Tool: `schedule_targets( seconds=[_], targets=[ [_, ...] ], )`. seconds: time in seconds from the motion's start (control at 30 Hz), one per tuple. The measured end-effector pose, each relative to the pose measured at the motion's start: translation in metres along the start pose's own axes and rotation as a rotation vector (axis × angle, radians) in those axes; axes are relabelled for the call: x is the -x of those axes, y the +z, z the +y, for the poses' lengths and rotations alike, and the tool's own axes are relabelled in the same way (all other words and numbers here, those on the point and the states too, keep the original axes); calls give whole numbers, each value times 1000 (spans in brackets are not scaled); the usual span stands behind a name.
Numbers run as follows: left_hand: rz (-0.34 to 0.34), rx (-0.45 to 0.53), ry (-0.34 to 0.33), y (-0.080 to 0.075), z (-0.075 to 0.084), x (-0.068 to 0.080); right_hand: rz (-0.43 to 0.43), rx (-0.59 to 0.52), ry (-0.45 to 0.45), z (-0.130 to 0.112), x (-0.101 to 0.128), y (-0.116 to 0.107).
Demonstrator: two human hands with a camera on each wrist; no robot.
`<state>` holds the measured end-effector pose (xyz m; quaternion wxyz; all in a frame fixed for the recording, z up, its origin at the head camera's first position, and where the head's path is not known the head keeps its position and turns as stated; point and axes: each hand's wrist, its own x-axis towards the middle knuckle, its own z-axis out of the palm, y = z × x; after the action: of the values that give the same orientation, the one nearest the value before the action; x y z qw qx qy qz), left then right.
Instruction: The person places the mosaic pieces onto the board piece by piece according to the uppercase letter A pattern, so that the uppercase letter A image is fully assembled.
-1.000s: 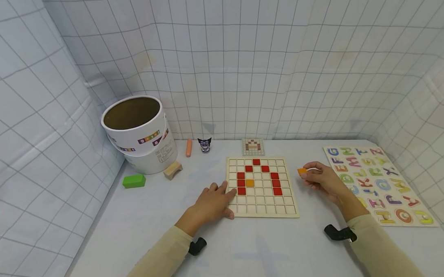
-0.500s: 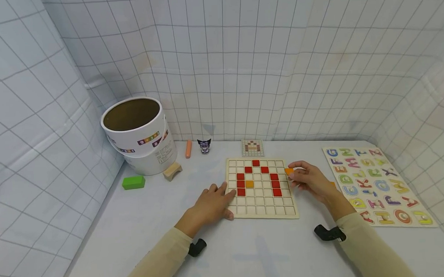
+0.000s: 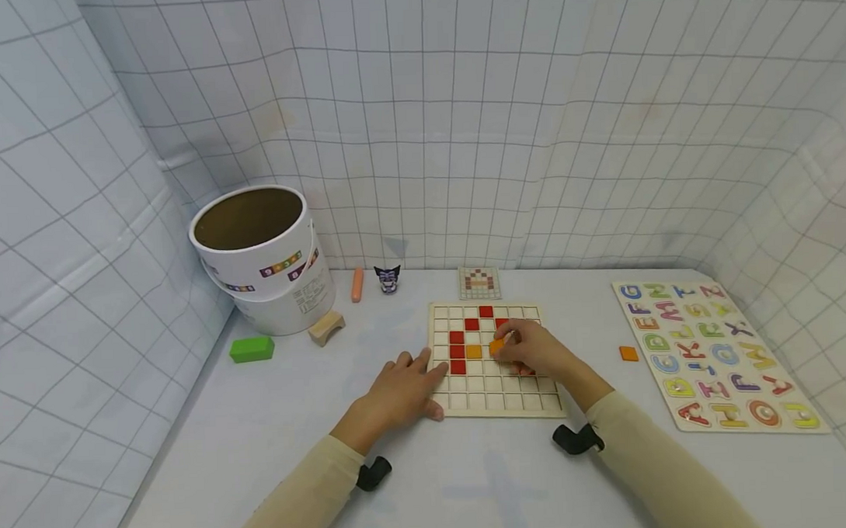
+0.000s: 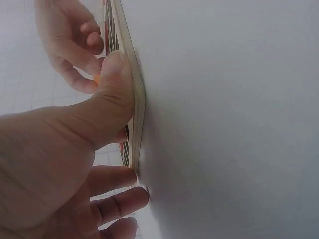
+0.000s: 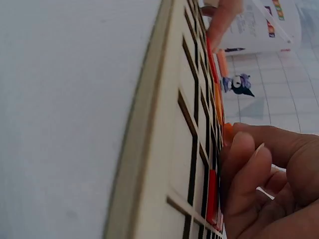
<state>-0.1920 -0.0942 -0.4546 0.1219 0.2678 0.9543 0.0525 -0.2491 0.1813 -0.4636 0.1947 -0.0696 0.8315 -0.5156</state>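
A pale wooden grid board [image 3: 498, 407] lies on the table, with red square tiles [image 3: 458, 367] set in an arch-like pattern and one orange tile [image 3: 473, 351] inside its left side. My left hand [image 3: 403, 393] rests at the board's left edge, fingers extended and thumb by the near left corner. Over the middle of the grid, my right hand [image 3: 535, 348] pinches a second orange tile [image 3: 496, 347] between thumb and finger, just right of the placed one. That hand hides the red tiles on the right. Behind the board is a small pattern card [image 3: 479, 283].
A loose orange tile [image 3: 629, 354] lies beside the alphabet puzzle board [image 3: 720, 355] at right. At left stand a white bucket [image 3: 262, 258], a green block [image 3: 252, 349] and a wooden arch block [image 3: 326, 328]. An orange stick [image 3: 357, 285] and a small figurine [image 3: 388, 280] are near the back.
My right hand has carried the orange tile leftward from beside the board to over its middle. This uncovers the loose orange tile on the table. My left hand stays at the board's edge.
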Motion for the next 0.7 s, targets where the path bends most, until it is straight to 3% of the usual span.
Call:
schedule_targets(
  seconds=[0.1,0.2,0.43,0.57,0.7],
  targets=[
    [-2,-3,2,1,-1,-1,53,234,-42,-5,-4,10],
    [-4,-11,1,2,-2,-2,93,357,-54,-9,-6,16],
    [-6,-15,-2,2,-2,-2,99,409,-87,-12,-2,11],
    [-10,-19,2,1,-2,-2,160,385,-145,-6,13,-20],
    [-9,-20,1,2,-1,-2,272,320,-130,15,43,-75]
  ],
)
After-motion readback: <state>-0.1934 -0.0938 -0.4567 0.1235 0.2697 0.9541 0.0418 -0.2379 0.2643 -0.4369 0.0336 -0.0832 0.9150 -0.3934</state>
